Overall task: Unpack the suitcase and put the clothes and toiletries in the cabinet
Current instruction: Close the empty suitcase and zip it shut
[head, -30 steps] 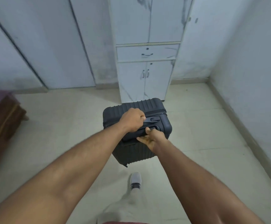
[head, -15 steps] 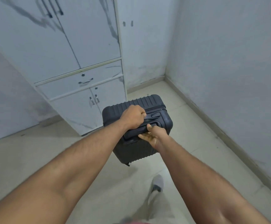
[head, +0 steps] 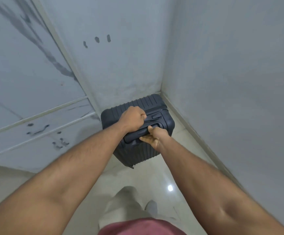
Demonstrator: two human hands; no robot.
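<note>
A dark ribbed hard-shell suitcase [head: 154,106] hangs closed in front of me, near the corner of the room. My left hand [head: 134,118] grips the handle on its top from above. My right hand [head: 153,137] holds the same handle from the near side, fingers curled under it. The white marble-patterned cabinet [head: 27,82] fills the left of the view, its doors and drawer [head: 41,128] closed. No clothes or toiletries show.
Pale walls meet in a corner [head: 161,85] just behind the suitcase, and the right wall [head: 239,82] runs close beside me. Glossy light floor tiles [head: 171,175] lie below. My leg [head: 126,206] and shoe [head: 152,207] are underfoot.
The view has swung right and closer: the cabinet slid to the left edge and the room corner now sits behind the suitcase. Both hands keep their grip on the handle.
</note>
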